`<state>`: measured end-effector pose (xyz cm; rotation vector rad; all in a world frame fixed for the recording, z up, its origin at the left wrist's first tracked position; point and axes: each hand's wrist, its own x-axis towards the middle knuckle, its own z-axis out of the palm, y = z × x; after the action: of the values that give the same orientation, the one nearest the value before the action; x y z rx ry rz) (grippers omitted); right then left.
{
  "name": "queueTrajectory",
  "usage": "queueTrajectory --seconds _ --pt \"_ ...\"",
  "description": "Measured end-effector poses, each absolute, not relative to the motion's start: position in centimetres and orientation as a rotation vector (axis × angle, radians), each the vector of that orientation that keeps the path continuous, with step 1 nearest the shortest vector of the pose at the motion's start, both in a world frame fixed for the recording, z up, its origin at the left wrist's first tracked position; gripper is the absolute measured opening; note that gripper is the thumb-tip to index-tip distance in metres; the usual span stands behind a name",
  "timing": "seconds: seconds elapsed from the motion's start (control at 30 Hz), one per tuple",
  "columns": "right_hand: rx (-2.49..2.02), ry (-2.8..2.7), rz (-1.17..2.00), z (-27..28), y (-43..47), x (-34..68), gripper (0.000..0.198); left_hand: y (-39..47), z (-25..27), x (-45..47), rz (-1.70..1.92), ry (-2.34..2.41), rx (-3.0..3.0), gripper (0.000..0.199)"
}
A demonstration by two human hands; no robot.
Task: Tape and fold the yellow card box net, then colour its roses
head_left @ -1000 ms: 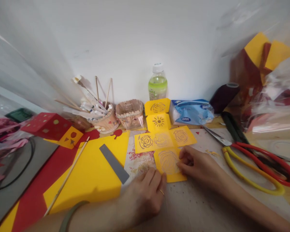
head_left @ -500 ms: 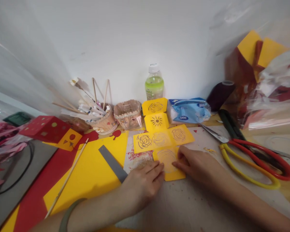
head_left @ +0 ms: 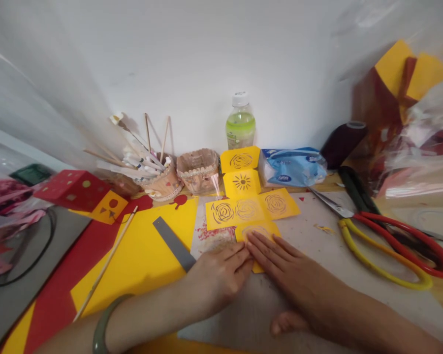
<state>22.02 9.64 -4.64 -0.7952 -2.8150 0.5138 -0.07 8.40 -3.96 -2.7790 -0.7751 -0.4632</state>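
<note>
Resting straight-fingered, one right hand [head_left: 291,275] is meeting one loosely bent left hand [head_left: 217,275] on one cross-shaped yellow paper cutout [head_left: 245,209], five panels [head_left: 242,184] showing beyond the fingertips [head_left: 252,238].

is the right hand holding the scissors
No, the right hand rests its fingers on the yellow paper cutout, apart from the scissors.

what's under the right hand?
Under the right hand: the near panel of the yellow cut-out sheet. Its far edge and a small near strip show; much of that panel's cut pattern is covered by the fingers. Anything beneath the palm is hidden.
</note>
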Motion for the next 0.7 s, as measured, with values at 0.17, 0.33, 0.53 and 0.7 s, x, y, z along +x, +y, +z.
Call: queueTrajectory --seconds 0.17,0.33,0.53,0.7 --pt "-0.844 -2.922 0.550 -4.9 9.6 22.0 0.096 7.5 -4.0 0.1 -0.410 -0.836 -2.744 0.025" --pt "-1.022 -2.890 0.401 -4.4 11.0 23.5 0.098 6.7 -4.1 0.2 -0.246 -0.874 -2.671 0.028" --pt "-1.047 -2.886 0.478 -3.4 11.1 24.0 0.088 6.9 -4.3 0.6 -0.404 -0.862 -2.614 0.022" --pt "-1.176 -2.664 0.604 -1.6 10.8 24.1 0.063 6.9 -4.2 0.8 -0.444 -0.843 -2.611 0.030"
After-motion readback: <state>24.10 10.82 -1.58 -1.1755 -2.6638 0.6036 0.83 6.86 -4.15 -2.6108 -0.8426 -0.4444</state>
